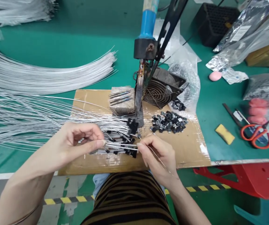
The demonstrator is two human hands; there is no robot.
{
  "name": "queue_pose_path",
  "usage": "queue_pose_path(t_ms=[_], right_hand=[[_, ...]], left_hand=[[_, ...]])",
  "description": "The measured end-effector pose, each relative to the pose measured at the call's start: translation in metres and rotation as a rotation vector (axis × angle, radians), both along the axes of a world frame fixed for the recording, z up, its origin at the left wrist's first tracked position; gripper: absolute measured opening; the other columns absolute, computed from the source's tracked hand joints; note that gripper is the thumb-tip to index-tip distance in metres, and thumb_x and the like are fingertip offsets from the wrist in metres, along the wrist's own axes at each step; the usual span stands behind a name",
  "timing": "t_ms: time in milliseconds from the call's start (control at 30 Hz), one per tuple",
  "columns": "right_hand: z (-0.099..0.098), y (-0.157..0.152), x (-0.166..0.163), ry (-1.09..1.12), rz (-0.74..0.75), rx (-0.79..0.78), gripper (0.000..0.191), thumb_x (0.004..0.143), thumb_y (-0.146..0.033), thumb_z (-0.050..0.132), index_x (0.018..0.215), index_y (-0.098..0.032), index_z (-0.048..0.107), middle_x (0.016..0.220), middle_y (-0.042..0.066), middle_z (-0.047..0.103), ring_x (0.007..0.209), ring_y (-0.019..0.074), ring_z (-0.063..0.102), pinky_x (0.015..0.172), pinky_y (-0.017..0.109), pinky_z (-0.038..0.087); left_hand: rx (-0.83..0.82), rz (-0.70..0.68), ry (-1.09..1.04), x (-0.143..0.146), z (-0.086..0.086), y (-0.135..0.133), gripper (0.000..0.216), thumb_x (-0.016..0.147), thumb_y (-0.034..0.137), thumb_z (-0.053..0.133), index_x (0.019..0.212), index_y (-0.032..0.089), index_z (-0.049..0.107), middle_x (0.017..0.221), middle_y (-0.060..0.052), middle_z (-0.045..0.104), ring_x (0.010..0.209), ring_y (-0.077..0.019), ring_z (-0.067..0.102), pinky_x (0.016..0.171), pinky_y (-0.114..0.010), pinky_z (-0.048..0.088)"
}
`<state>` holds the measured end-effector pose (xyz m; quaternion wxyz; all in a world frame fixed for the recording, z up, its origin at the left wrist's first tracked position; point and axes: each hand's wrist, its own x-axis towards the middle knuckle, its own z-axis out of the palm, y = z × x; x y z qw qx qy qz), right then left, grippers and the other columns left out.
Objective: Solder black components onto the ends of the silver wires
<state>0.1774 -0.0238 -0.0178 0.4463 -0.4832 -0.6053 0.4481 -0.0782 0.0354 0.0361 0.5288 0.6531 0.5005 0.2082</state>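
My left hand (75, 147) pinches a few grey wires (121, 145) between thumb and fingertips. Their ends reach to my right hand (160, 156), whose thumb and fingers are closed at the wire tips. A thin strand that looks like solder wire (159, 159) also runs through my right hand; exactly what its fingertips grip is hidden. Just behind and beneath my hands lies a bundle of grey wires with small black connectors (132, 126) on their ends. A blue-handled soldering iron (147, 25) hangs tip down from a black bracket, behind my fingers.
Loose black connectors (169, 122) are heaped on the cardboard (190, 150) to the right. Behind stand a crusted block (121, 107) and a small fan (158, 92). More wires (50, 79) spread left. Orange-handled scissors (256, 136) and a yellow sponge (225, 133) lie right.
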Motion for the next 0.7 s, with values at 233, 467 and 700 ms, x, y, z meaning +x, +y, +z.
queue_pose_path(t_ms=[233,467,700], right_hand=[[-0.005,0.002,-0.004,-0.120,-0.030,0.223,0.015,0.099,-0.009,0.059,0.089,-0.020,0.058,0.078,-0.002,0.053,0.070,0.0122,0.052,0.064,0.026,0.044],[-0.009,0.004,-0.005,-0.130,-0.018,0.227,0.016,0.099,-0.008,0.060,0.090,-0.021,0.057,0.079,-0.003,0.053,0.070,0.0109,0.051,0.063,0.024,0.043],[-0.019,0.005,-0.009,-0.157,-0.070,0.320,0.015,0.099,-0.008,0.062,0.092,-0.020,0.056,0.078,-0.002,0.055,0.070,0.0104,0.051,0.065,0.023,0.044]], left_hand=[[0.152,0.045,0.160,0.008,-0.011,-0.006,0.008,0.088,0.035,0.075,0.087,0.028,0.077,0.072,-0.002,0.073,0.063,-0.0164,0.065,0.053,-0.023,0.046],[0.247,-0.044,0.153,0.054,-0.008,-0.026,0.012,0.099,0.026,0.063,0.104,0.029,0.074,0.084,0.003,0.074,0.061,-0.0106,0.059,0.056,-0.023,0.044],[0.032,0.023,0.050,0.063,-0.009,-0.021,0.018,0.099,0.026,0.061,0.084,0.020,0.070,0.071,0.003,0.067,0.060,-0.0090,0.050,0.053,-0.019,0.039]])
